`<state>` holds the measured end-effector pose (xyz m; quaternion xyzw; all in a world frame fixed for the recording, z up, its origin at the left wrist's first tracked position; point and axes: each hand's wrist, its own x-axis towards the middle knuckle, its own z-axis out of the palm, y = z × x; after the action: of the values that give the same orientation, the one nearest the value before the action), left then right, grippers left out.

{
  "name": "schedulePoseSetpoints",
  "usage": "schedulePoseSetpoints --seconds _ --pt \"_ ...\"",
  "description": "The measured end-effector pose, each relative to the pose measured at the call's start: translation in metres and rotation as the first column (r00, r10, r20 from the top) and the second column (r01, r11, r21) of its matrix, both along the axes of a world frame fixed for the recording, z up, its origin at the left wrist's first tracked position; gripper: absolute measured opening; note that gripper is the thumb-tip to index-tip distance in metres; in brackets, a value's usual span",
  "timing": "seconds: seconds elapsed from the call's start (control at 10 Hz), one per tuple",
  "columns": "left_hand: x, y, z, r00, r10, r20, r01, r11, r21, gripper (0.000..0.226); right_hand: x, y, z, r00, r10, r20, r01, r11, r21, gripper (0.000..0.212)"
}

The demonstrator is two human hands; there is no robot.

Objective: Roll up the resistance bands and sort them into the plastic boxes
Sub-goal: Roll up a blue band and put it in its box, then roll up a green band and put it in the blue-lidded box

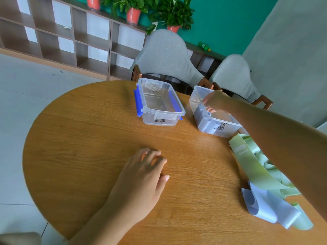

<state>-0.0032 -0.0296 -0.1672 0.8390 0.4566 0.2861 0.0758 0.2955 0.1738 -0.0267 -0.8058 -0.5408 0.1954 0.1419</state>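
My right fingers (211, 109) curl over a blue roll (203, 112), dropping it in its box (194, 96). My left hand (141, 175) rests loose on the desk (88, 138), holding nothing.

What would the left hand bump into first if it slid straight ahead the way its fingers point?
Probably the plastic box with blue latches. The left hand rests on the table with fingers aimed up and slightly right, and only bare wood lies between. Depth is hard to judge.

Round wooden worktop (88, 138): two clear plastic boxes (159, 105) (212, 121) at far side, loose green and blue bands (261, 174) right, left hand (141, 181) resting flat.
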Motion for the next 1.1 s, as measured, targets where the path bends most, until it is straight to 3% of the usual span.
schedulePoseSetpoints --seconds 0.1,0.5,0.7,0.9,1.0,1.1 --pt "0.0 0.0 -0.001 1.0 -0.007 -0.002 0.007 1.0 -0.003 0.035 -0.002 -0.002 0.002 1.0 0.0 0.028 0.0 1.0 -0.003 0.031" --pt "0.001 0.003 -0.005 1.0 -0.003 0.003 0.003 1.0 0.023 0.036 0.004 -0.027 0.009 0.982 0.002 0.188 -0.058 0.955 0.291 0.022" --pt "-0.001 0.002 -0.008 1.0 -0.011 -0.011 0.011 1.0 0.009 0.04 0.016 -0.064 0.019 0.964 0.033 0.263 -0.114 0.947 0.299 0.024" --pt "-0.002 0.002 -0.007 1.0 -0.017 -0.009 0.017 1.0 -0.014 0.041 0.041 -0.11 0.01 0.892 0.013 0.453 -0.107 0.977 0.183 0.022" --pt "-0.002 0.002 -0.007 1.0 -0.021 -0.002 0.021 1.0 -0.02 0.04 0.06 -0.128 0.001 0.742 0.065 0.668 -0.087 0.996 -0.001 0.026" --pt "-0.002 0.003 -0.008 1.0 -0.028 0.008 0.028 0.999 -0.022 0.04 0.068 -0.137 -0.007 0.699 0.044 0.713 -0.026 0.999 -0.036 0.035"
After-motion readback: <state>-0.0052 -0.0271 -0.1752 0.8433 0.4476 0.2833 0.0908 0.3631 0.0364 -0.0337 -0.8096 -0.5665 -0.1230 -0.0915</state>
